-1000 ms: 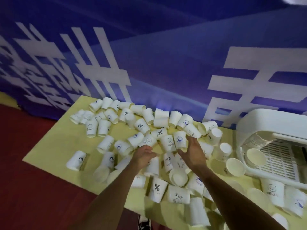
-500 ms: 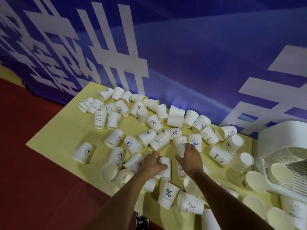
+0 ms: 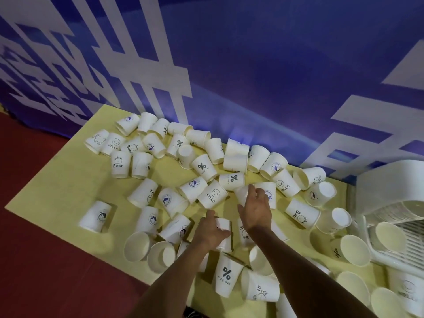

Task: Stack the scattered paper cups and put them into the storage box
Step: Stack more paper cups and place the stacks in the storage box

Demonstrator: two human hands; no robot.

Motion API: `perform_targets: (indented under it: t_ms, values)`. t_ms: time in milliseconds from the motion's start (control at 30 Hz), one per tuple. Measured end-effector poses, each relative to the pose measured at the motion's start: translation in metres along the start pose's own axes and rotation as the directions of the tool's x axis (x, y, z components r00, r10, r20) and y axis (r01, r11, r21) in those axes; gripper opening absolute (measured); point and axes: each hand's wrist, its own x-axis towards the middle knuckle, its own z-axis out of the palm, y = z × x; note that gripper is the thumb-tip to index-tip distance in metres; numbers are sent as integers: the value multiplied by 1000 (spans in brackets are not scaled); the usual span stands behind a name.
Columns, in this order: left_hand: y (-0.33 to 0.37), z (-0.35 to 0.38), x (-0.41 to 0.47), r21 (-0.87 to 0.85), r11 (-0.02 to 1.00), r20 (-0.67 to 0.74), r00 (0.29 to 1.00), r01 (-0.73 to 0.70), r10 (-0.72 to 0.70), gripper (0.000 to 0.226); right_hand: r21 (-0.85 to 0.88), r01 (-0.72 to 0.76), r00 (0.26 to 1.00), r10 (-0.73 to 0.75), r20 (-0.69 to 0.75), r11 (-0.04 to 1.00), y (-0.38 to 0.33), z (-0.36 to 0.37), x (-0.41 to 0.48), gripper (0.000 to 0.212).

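Note:
Many white paper cups lie scattered on a yellow table (image 3: 57, 193), most on their sides, some printed with "HELLO" (image 3: 212, 195), "Bear" (image 3: 119, 164) or "% NICE DAY" (image 3: 227, 277). My left hand (image 3: 210, 232) is closed around a white cup (image 3: 223, 234) lying near the table's middle. My right hand (image 3: 255, 208) curls its fingers around another white cup (image 3: 242, 193) just beyond it. The white storage box (image 3: 390, 193) stands at the right edge with a stack of cups lying inside it (image 3: 399, 213).
A blue banner with white characters (image 3: 252, 76) hangs right behind the table. Red floor (image 3: 41, 271) lies to the left and front. Several open cups (image 3: 354, 250) crowd the table next to the box.
The view has swung left, so the box has slid toward the right edge. My right hand has reached farther out and curled around a cup; my left hand has settled on its cup.

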Motion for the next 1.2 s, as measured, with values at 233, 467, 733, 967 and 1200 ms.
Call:
perform_targets:
  t_ms: [233,467,733,967,1200]
  values:
    - [1,-10,11,-329,944,-29,999,24,-36,57,100,-50,997,43,68,994,4,3,6,84]
    - [17,-13,7,-581,814,-38,999,1,-28,49,476,-117,991,134,-2,872,22,-22,-1,87]
    - [77,13,-5,-716,698,42,998,-7,53,61,672,-76,959,238,-153,737,90,-72,-24,96]
    - [139,66,-27,-678,734,121,979,-40,165,63,710,-93,870,404,-284,698,175,-114,-73,95]
    - [177,124,-48,-657,752,222,940,-50,257,43,718,-90,755,517,-403,690,253,-151,-119,87]
